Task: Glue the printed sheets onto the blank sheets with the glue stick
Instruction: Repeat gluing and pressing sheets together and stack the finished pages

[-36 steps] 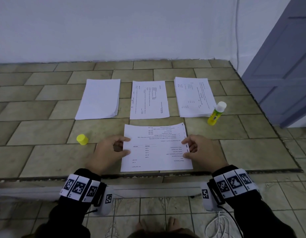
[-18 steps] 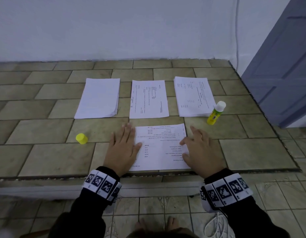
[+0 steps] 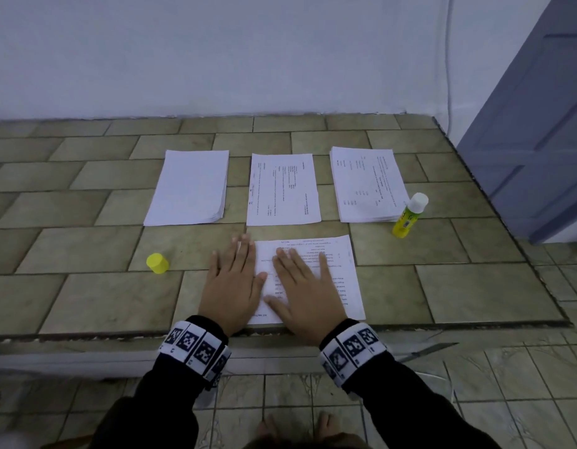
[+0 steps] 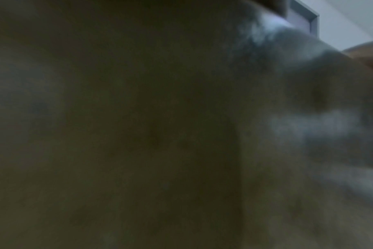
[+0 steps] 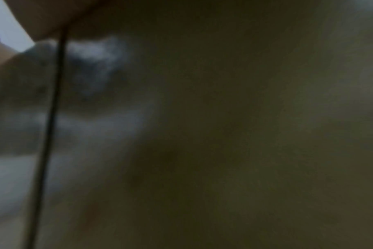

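A printed sheet [image 3: 340, 270] lies at the near edge of the tiled counter [image 3: 86, 247]. My left hand [image 3: 233, 280] lies flat on its left edge, fingers straight, partly on the tile. On the sheet's middle my right hand [image 3: 305, 286] presses flat, fingers straight. Farther back lie a stack of blank sheets [image 3: 189, 187], a single printed sheet [image 3: 282, 189] and a stack of printed sheets [image 3: 366, 184]. The yellow glue stick [image 3: 409, 215] stands uncapped, leaning beside the right stack. Its yellow cap [image 3: 157, 263] sits left of my left hand. Both wrist views are dark and blurred.
The counter's front edge [image 3: 442, 325] runs just under my wrists, with tiled floor below. A white wall backs the counter. A grey-blue door [image 3: 540, 124] stands at the right, past the counter's right edge.
Both hands went from pinching the sheet's sides to lying flat. My right hand slid left from the right edge to the sheet's middle; my left hand stayed at the left edge.
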The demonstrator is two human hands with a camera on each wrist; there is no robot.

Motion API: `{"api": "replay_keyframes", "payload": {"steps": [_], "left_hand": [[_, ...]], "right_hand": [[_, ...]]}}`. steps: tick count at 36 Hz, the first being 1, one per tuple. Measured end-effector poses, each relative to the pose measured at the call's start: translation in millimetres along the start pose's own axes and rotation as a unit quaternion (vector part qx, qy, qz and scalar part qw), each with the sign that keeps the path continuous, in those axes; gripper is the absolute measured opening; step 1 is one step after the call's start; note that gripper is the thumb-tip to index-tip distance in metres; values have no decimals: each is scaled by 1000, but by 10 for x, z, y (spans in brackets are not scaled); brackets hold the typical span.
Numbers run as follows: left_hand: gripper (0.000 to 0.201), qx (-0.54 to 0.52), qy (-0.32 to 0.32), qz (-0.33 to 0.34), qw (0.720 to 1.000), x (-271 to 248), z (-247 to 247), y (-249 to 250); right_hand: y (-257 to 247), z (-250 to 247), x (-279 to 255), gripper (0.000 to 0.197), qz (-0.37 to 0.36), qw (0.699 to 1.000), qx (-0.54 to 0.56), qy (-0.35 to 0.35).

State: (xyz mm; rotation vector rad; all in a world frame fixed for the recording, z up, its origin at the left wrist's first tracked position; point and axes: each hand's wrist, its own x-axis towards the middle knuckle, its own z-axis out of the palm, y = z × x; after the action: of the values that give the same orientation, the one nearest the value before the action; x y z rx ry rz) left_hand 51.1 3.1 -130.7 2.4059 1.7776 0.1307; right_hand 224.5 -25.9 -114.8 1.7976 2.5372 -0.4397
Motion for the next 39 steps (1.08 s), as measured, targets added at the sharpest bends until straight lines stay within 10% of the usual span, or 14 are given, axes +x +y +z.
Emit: {"api": "replay_keyframes", "payload": {"steps": [15,23,39], "left_hand": [[80,10,1,-4,1000,4,3,19],[74,16,12,-2,1000,5,27,9],[75,10,27,3,1000,-9,17,-1]], "right_hand": [[610,-216,-166,95,171,983,-35,64],[-90,-35,18,74,-10,999,-24,46],[945,-168,-363,90,118,990,-55,50]]}}
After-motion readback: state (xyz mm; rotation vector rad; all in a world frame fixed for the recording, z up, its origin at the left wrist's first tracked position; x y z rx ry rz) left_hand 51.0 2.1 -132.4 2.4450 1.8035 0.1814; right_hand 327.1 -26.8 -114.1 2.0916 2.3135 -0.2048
